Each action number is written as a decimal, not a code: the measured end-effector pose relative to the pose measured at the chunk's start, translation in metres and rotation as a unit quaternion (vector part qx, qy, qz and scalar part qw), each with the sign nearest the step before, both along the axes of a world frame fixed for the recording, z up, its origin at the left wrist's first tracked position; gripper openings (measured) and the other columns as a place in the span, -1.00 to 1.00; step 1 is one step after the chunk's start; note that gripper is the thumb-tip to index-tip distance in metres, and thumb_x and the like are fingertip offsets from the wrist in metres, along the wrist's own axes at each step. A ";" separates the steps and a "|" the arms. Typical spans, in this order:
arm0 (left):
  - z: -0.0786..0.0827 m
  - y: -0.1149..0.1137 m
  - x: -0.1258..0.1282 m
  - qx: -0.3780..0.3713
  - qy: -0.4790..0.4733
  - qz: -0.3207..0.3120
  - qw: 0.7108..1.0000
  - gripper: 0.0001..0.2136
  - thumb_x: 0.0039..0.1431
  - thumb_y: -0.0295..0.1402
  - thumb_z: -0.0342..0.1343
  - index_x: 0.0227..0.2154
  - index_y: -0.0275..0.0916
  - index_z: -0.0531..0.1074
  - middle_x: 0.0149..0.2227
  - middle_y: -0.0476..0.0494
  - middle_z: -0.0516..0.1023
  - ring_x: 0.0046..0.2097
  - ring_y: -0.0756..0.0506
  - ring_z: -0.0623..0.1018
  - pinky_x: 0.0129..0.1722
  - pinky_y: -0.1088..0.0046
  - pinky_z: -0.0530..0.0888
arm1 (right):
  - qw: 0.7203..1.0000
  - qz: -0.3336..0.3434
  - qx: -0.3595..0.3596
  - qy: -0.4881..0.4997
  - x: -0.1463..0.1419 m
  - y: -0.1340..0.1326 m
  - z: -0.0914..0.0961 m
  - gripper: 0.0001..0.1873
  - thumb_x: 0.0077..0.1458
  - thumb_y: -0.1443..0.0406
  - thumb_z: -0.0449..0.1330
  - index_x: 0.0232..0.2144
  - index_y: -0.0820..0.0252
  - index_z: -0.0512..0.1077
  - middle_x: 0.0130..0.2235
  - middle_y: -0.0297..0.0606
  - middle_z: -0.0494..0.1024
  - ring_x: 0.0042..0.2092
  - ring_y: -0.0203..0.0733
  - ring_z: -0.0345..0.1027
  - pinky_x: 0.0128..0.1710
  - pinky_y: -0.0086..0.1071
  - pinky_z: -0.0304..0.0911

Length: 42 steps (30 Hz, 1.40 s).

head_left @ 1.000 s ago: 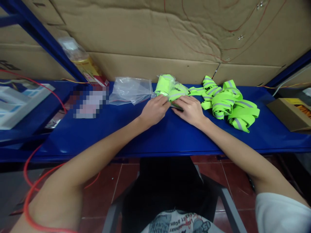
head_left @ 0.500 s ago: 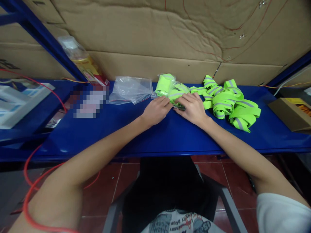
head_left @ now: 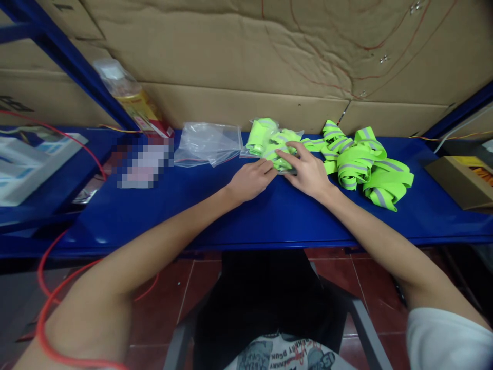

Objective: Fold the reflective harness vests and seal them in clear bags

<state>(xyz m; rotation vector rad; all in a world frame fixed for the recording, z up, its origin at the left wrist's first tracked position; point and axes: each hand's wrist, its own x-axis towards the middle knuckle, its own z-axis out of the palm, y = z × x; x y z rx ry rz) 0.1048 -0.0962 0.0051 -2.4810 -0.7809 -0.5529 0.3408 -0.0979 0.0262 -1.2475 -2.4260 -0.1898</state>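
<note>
A clear plastic bag with a neon-yellow reflective strap (head_left: pixel 283 149) inside lies on the blue table. At its lower left corner, my left hand (head_left: pixel 252 180) pinches the bag's edge. My right hand (head_left: pixel 308 172) rests on the bag's right side with its fingers spread. Just behind and to the left is another bagged reflective strap (head_left: pixel 261 134). Loose neon reflective straps (head_left: pixel 356 162) lie in a tangled heap to the right of my right hand. Flat clear plastic bags (head_left: pixel 208 143) are stacked to the left.
A bottle with a red and yellow label (head_left: pixel 136 103) stands at the back left. A cardboard box (head_left: pixel 458 180) sits at the right end of the blue table (head_left: pixel 215 221). Cardboard panels (head_left: pixel 215 56) rise behind, and a red hose (head_left: pixel 42 303) hangs at the left.
My right hand's fingers have lifted and spread, uncovering more of the bagged strap. My left hand has shifted slightly right and down, still at the bag's edge.
</note>
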 end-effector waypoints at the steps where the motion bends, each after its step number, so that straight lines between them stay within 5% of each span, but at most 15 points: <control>1: -0.002 0.000 -0.001 -0.001 -0.002 0.000 1.000 -0.71 0.52 -0.51 -0.05 -0.18 -0.29 0.61 -0.24 -0.21 0.62 -0.13 -0.16 0.64 -0.25 0.35 0.55 | 1.000 0.012 0.007 -0.003 0.000 0.000 0.000 -0.33 0.32 0.31 0.25 0.44 0.04 0.41 0.48 0.01 0.31 0.24 0.22 0.49 0.12 0.06 0.58; 5: -0.006 0.000 -0.002 0.001 -0.021 -0.010 1.000 -0.71 0.52 -0.47 -0.04 -0.24 -0.26 0.60 -0.26 -0.18 0.62 -0.17 -0.13 0.66 -0.31 0.39 0.54 | 0.998 0.052 0.037 -0.014 0.002 0.001 -0.001 -0.39 0.34 0.29 0.29 0.39 -0.08 0.47 0.50 -0.04 0.28 0.30 0.28 0.41 0.06 0.11 0.59; 11: -0.006 -0.001 0.000 -0.003 -0.057 -0.015 0.998 -0.75 0.53 -0.39 0.03 0.07 -0.25 0.58 0.02 -0.29 0.68 -0.02 -0.18 0.71 -0.27 0.36 0.60 | 0.994 0.104 0.036 0.005 0.004 0.006 -0.008 -0.43 0.40 0.38 0.19 0.38 -0.03 0.47 0.36 -0.07 0.48 0.29 0.18 0.40 0.08 0.07 0.60; 16: -0.005 0.001 0.001 0.029 -0.018 -0.035 0.999 -0.74 0.54 -0.46 -0.01 -0.04 -0.22 0.62 -0.16 -0.14 0.70 -0.17 -0.08 0.70 -0.25 0.41 0.57 | 0.996 0.072 0.048 -0.012 0.001 0.004 -0.006 -0.54 0.47 0.32 0.16 0.30 -0.09 0.54 0.33 -0.12 0.53 0.24 0.14 0.44 -0.13 -0.10 0.59; 20: 0.008 0.012 -0.010 -0.011 -0.101 -0.025 0.995 -0.75 0.55 -0.16 0.10 0.00 -0.13 0.62 -0.08 -0.15 0.72 -0.07 -0.16 0.67 -0.07 0.26 0.58 | 0.998 0.027 0.049 0.016 0.011 0.011 0.001 -0.61 0.47 0.31 0.11 0.19 0.03 0.61 0.25 -0.11 0.61 0.20 0.11 0.53 0.01 -0.06 0.55; 24: 0.027 0.030 -0.042 -0.087 -0.188 0.088 0.974 -0.64 0.45 0.01 0.19 0.00 -0.15 0.62 0.04 -0.31 0.67 0.13 -0.34 0.60 0.18 0.03 0.49 | 0.991 -0.039 0.057 0.113 0.037 0.033 0.004 -0.66 0.40 0.28 0.12 0.09 0.12 0.60 0.15 -0.04 0.62 0.17 0.16 0.52 0.15 0.10 0.48; 27: 0.032 0.043 -0.070 -0.121 -0.195 0.215 0.949 -0.46 0.22 0.13 0.37 0.04 -0.21 0.61 0.16 -0.44 0.59 0.25 -0.49 0.52 0.29 -0.11 0.42 | 0.970 -0.112 0.110 0.188 0.053 0.046 0.002 -0.62 0.45 0.10 0.08 0.12 0.10 0.55 0.08 0.02 0.60 0.10 0.20 0.46 0.07 0.16 0.48; 31: 0.025 0.053 -0.088 -0.197 -0.123 0.344 0.910 -0.52 0.23 -0.04 0.34 0.02 -0.34 0.61 0.12 -0.54 0.61 0.23 -0.56 0.54 0.27 -0.18 0.44 | 0.955 -0.155 0.139 0.210 0.050 0.051 -0.001 -0.55 0.48 0.03 -0.01 0.23 0.02 0.43 0.15 0.02 0.51 0.16 0.25 0.40 -0.05 0.16 0.49; 38: 0.033 0.055 -0.077 -0.227 -0.180 0.394 0.872 -0.83 0.15 -0.38 0.25 -0.20 -0.27 0.63 -0.12 -0.37 0.71 0.07 -0.44 0.66 0.14 -0.02 0.55 | 0.970 -0.085 0.068 0.217 0.012 0.057 -0.020 -0.69 0.35 0.18 0.07 0.06 0.13 0.41 0.06 0.08 0.52 0.10 0.18 0.41 0.13 0.15 0.44; 42: 0.039 0.054 -0.081 -0.199 -0.271 0.393 0.856 -0.96 0.08 -0.41 0.30 -0.37 -0.22 0.58 -0.26 -0.22 0.69 -0.08 -0.32 0.65 0.00 0.10 0.55 | 0.973 -0.080 0.031 0.212 0.015 0.064 -0.028 -0.70 0.27 0.24 0.09 0.01 0.13 0.43 0.02 0.08 0.53 0.10 0.21 0.40 0.16 0.21 0.41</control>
